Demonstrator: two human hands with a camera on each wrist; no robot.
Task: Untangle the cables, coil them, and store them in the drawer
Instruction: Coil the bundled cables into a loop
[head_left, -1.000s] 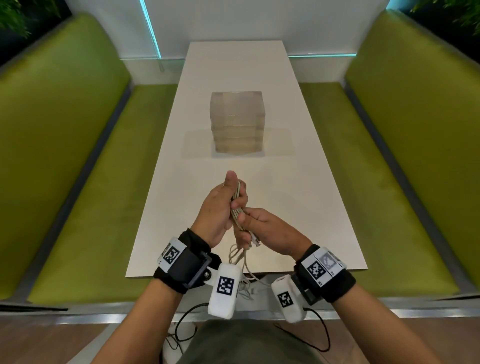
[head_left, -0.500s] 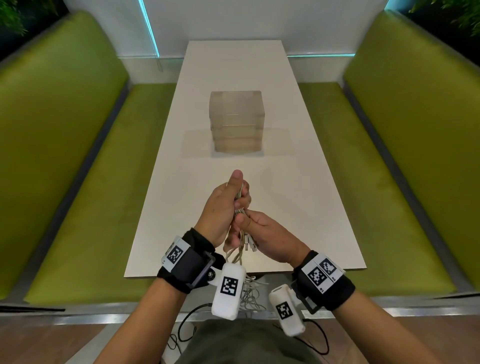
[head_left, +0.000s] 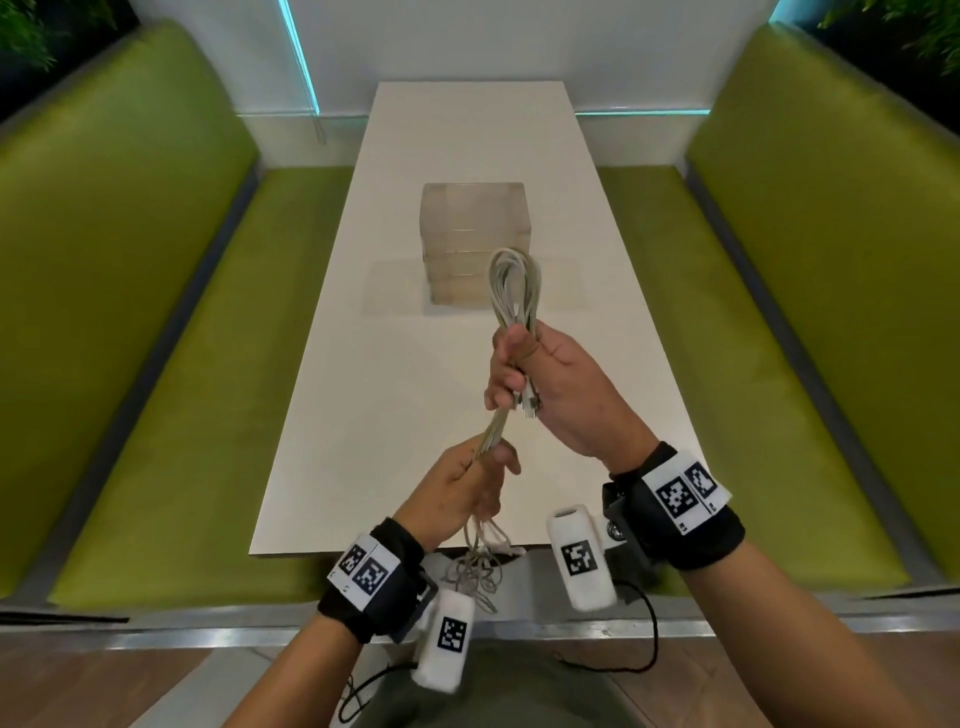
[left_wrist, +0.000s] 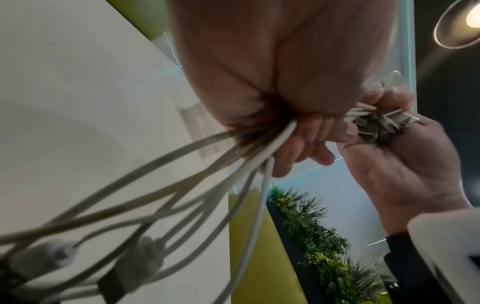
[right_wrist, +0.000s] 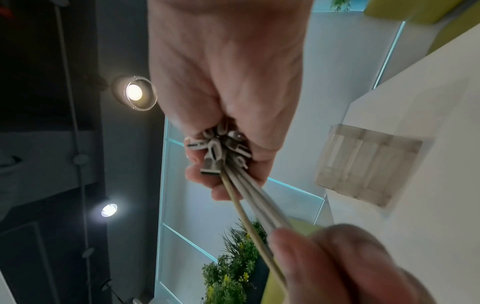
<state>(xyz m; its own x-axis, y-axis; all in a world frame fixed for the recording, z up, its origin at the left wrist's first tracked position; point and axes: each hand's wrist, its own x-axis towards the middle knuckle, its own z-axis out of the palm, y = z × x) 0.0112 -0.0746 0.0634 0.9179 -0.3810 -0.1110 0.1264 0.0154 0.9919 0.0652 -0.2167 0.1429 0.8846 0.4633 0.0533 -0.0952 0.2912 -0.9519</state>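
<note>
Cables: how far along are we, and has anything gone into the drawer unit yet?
Done: one loop of the white cables is folded above the right hand, which grips them with their connectors. In hand: the left hand grips the strands lower down; loose tails hang below the table edge. Left: finish coiling, then store. The clear drawer unit looks closed.

Head view high, facing down the table (head_left: 332, 395), wrist views close, upward, sharing cables (left_wrist: 182, 185)

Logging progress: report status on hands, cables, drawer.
Right hand grips looped cables, plugs bunched in fist. Left hand grips the strands below. Drawer box shut on table, nothing blocking.
</note>
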